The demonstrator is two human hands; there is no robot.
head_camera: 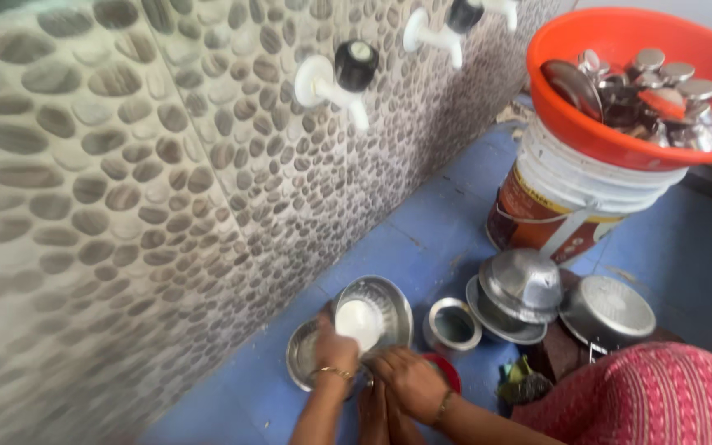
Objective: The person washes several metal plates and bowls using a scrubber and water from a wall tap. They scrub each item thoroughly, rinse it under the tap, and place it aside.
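Crouching at bottom right in pink-red patterned cloth, knee nearest the lens. Reaching forward with both bare arms over the blue tiled floor. Left hand, thin bangle at the wrist, curling its fingers around the near rim of a round steel bowl with a soapy white inside, gripping it tilted up. Right hand lying just right of it, fingers bent loosely, touching the bowl's near edge; hold unclear, cannot tell what it grips. Sitting under the bowl, a flat steel plate. Showing behind the right hand, a small red round lid. Standing just right, a small steel cup, then stacked upturned steel pots and a steel lidded pan. Standing far right, a white plastic bucket carrying an orange plastic tub of steel utensils. Rising on the left, a pebble-patterned tiled wall with white taps with black knobs.
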